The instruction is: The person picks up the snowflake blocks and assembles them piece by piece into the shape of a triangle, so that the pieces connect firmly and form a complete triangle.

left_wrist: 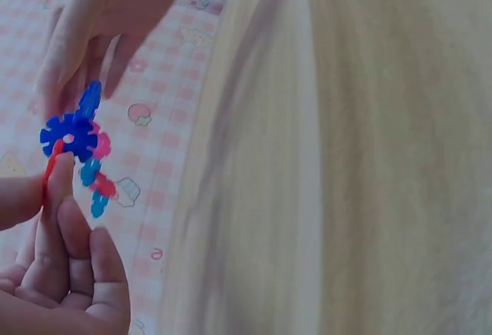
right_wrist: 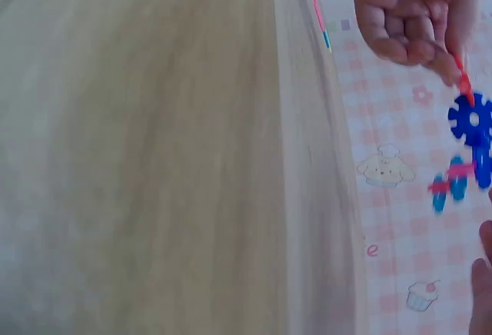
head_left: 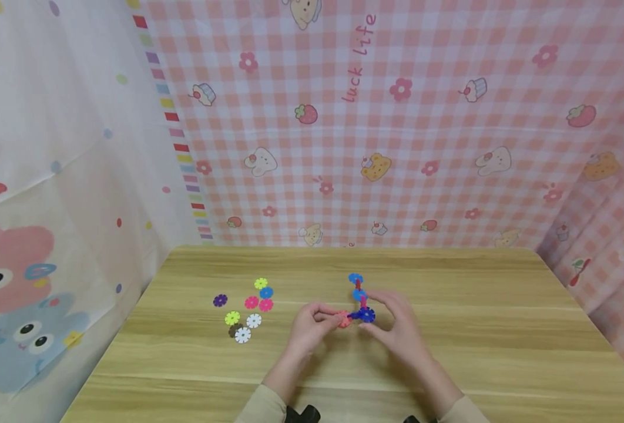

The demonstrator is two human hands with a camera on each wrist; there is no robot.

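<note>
Soft, even light brightens the head view, with faint, blurry-edged shadows beneath the bare left hand and bare right hand on the pale wood-grain tabletop. The pink-checked cloth behind its far edge shows fairly crisp. Both wrist views are dimmer and hazier: the tabletop's grain smears, and the chain of coloured notched plastic discs looks soft.

Wooden table, pink checked cloth

Left hand in a pinch; right hand opposite, fingers apart from thumb.
</note>
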